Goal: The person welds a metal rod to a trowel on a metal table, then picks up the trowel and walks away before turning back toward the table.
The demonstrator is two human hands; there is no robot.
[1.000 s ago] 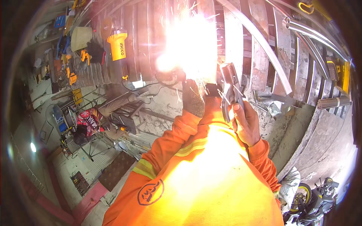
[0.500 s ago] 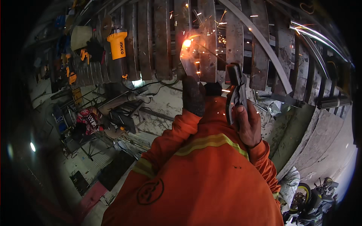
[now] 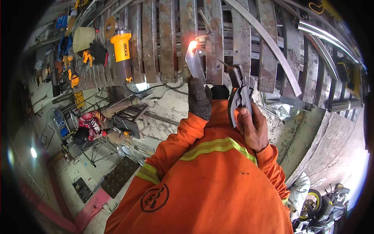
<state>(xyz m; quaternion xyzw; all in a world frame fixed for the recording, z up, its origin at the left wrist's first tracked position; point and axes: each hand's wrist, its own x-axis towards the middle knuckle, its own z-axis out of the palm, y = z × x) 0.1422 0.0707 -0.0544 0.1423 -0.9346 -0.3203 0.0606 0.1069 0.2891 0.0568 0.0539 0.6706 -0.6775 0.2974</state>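
My left hand (image 3: pixel 199 99), in a dark knit glove, is closed on the lower end of a short, flat piece of metal (image 3: pixel 195 67). The piece's far end glows orange-white over the slatted metal bench. In my bare right hand (image 3: pixel 254 130) is a black welding electrode holder (image 3: pixel 240 90), fingers wrapped round its handle. From its jaws a thin welding electrode (image 3: pixel 215 57) slants up and left, its tip close to the glowing spot. Glare hides whether the tip touches the metal.
The bench is made of spaced steel bars (image 3: pixel 167 43). On its left side lie a yellow angle grinder (image 3: pixel 122 48) and a dark glove (image 3: pixel 98 52). A long curved metal strip (image 3: pixel 269 39) crosses the right side. Another person (image 3: pixel 93 124) works at lower left; a motorcycle (image 3: pixel 321 208) stands at lower right.
The flying sparks have mostly gone and the picture is brighter. The electrode holder and my right hand have shifted slightly left. My left hand stays on the metal piece.
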